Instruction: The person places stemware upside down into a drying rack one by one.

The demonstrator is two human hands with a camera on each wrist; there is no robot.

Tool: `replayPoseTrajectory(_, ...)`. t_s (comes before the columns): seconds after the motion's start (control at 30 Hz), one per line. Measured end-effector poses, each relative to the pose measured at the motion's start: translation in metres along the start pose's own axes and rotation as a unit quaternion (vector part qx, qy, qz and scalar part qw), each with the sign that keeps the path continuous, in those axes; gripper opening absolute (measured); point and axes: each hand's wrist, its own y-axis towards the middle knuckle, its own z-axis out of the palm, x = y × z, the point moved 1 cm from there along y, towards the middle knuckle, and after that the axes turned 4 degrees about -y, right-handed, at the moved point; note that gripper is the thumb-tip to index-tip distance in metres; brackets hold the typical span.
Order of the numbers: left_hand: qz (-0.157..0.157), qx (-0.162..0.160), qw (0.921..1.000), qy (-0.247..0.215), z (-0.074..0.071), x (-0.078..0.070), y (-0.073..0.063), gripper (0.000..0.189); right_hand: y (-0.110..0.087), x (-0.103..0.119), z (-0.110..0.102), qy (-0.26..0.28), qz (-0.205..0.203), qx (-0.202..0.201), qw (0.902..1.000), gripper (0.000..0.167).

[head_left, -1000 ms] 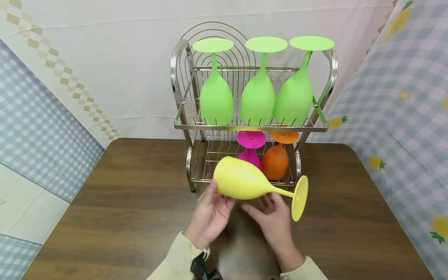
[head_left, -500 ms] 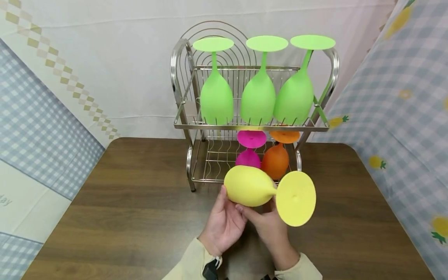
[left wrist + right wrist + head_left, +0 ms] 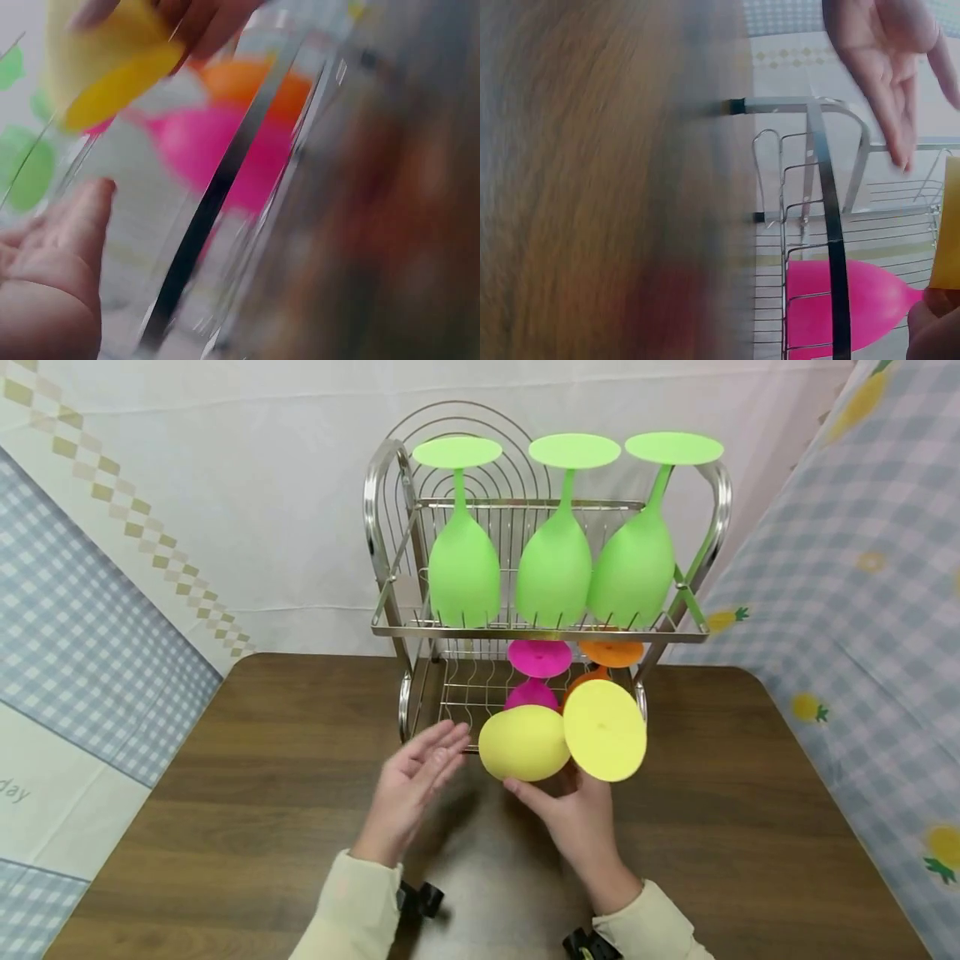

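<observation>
My right hand (image 3: 581,822) grips a yellow plastic wine glass (image 3: 523,743) from below, thumb along its bowl. The glass hangs at the front of the lower rack shelf, its bowl to the left and its round foot facing the head camera. To the left of the bowl, my left hand (image 3: 408,793) has its fingers extended and holds nothing. Its palm (image 3: 892,45) also shows in the right wrist view. Behind the yellow glass, a magenta wine glass (image 3: 538,658) and an orange one (image 3: 611,653) stand upside down on the lower shelf, partly hidden.
A two-tier metal wire rack (image 3: 401,631) stands at the back of the brown wooden table (image 3: 262,810). Upside down on its upper tier are three green wine glasses (image 3: 553,568). Checked cloth (image 3: 832,610) hangs at the sides, with a white sheet (image 3: 262,485) behind.
My left hand has let go of the yellow wine glass and moved left. The glass has swung its foot toward the head camera, then risen toward the lower shelf in my right hand.
</observation>
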Motion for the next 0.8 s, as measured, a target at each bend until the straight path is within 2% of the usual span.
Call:
replayPoseTrajectory(0.03,0.026,-0.013,0.9989,0.036,-0.007,-0.004,0.002,0.048,0.002,-0.002,0.0,-0.018,0.001,0.005,0.9998,0.083)
replayPoseTrajectory(0.1,0.082,-0.044,0.9907,0.099,-0.019,-0.011,0.005,0.042,0.004,-0.005,0.002,-0.056,0.003,0.014,0.9983,0.079)
replayPoseTrajectory(0.2,0.154,-0.107,0.9683,0.165,-0.034,-0.016,0.009,0.035,0.006,-0.009,0.006,-0.107,0.016,0.026,0.9938,0.075)
replayPoseTrajectory(0.3,0.19,-0.178,0.9432,0.206,-0.043,-0.016,0.015,0.03,0.01,-0.011,0.011,-0.144,0.018,0.041,0.9886,0.075)
replayPoseTrajectory(0.4,0.175,-0.231,0.9271,0.238,-0.051,-0.01,0.019,0.032,0.016,-0.011,0.019,-0.158,0.01,0.056,0.9858,0.076)
replayPoseTrajectory(0.47,0.157,-0.247,0.9225,0.252,-0.055,-0.005,0.022,0.037,0.02,-0.01,0.024,-0.164,0.007,0.067,0.9842,0.075)
replayPoseTrajectory(0.57,0.139,-0.253,0.9183,0.271,-0.056,0.002,0.024,0.041,0.025,-0.01,0.029,-0.171,0.002,0.083,0.9818,0.074)
replayPoseTrajectory(0.8,0.142,-0.257,0.9027,0.314,-0.053,0.013,0.028,0.033,0.034,-0.012,0.032,-0.187,0.01,0.105,0.9767,0.076)
